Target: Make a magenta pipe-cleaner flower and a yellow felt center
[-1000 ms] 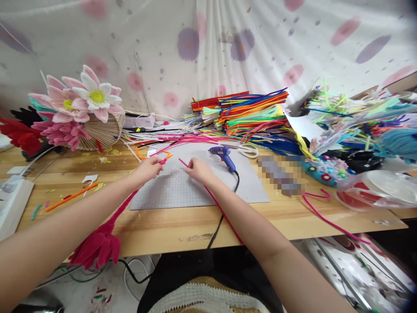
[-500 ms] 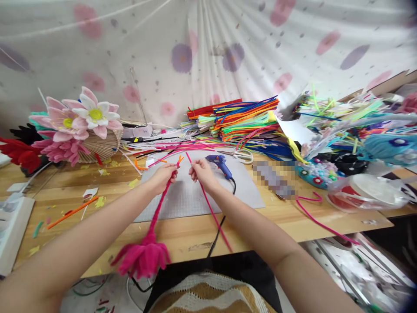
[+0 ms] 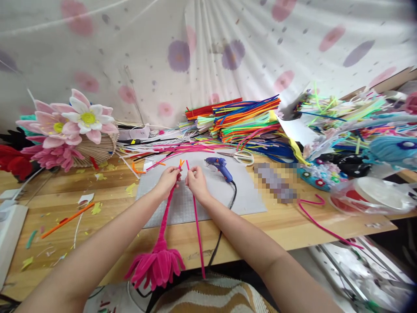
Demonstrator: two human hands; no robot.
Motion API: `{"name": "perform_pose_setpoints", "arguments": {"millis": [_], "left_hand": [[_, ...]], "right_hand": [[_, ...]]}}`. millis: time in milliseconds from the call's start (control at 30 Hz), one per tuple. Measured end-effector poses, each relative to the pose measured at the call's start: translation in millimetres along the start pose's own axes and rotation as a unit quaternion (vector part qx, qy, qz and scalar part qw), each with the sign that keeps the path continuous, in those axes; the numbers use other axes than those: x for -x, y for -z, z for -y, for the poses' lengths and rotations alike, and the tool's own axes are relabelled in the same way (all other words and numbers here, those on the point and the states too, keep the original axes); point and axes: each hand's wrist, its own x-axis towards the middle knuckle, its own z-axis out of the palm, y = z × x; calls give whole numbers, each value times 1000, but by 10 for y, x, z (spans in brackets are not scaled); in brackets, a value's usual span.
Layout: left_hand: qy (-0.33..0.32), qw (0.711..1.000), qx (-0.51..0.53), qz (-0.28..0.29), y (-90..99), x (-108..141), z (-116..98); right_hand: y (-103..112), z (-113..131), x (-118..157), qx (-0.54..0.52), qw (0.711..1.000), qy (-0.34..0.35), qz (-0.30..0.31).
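My left hand is closed round the stem of a hot-pink pipe-cleaner flower, which hangs head down past the table's front edge. Orange tips stick out of the stem end above my fingers. Just to the right, my right hand pinches a single pink pipe cleaner near its upper end; its long tail dangles toward my lap. A small gap parts the two hands, both over the grey cutting mat. A blue glue gun lies on the mat right of my right hand.
Scissors lie at the mat's back edge, before bundles of coloured pipe cleaners. Finished pink and white flowers stand at left. An orange pipe cleaner and scraps lie left; a plastic-wrapped roll sits right.
The right hand has come slightly left and lower, bringing the pink pipe cleaner closer to the flower stem and hanging more upright. The flower head has swung right and down.
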Motion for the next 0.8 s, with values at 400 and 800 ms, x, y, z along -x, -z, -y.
{"name": "perform_pose_setpoints", "arguments": {"millis": [400,800], "left_hand": [[-60,970,-231,42,130,-82,-58],[-202,758,-536,312,446,-157,-336]], "right_hand": [[246,251,-114,4,997,11,78],[445,255,-151,76,980,56,175]]}}
